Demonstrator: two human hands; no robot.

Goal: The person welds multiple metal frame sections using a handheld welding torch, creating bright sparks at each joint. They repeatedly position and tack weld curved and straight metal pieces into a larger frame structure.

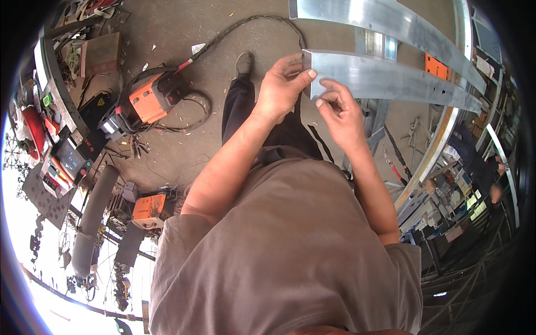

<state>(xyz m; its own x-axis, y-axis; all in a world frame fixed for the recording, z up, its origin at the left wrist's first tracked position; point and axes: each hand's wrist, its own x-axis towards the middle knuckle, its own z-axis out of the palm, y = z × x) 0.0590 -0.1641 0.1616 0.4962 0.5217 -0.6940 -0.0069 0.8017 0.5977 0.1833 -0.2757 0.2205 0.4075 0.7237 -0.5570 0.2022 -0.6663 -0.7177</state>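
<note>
A long silvery metal beam point(385, 75) stretches from in front of me toward the right, its squared end close to my chest. My left hand point(282, 86) is closed at that end, the thumb pressing on the edge and the fingers partly hidden beyond it. By the lower corner of the same end, my right hand point(340, 111) has curled fingers, with its thumb apart from the fingertips. I see nothing between them, and cannot tell whether they touch the metal. A second metal beam point(357, 14) runs farther out, roughly alongside.
An orange and black machine point(148, 100) with a dark cable point(245, 21) sits on the floor at left. Cluttered benches hold a screen device point(70, 159). Lower left is an orange box point(151, 209). Metal supports point(377, 120) stand beneath the beams. Another person point(474, 153) is at far right.
</note>
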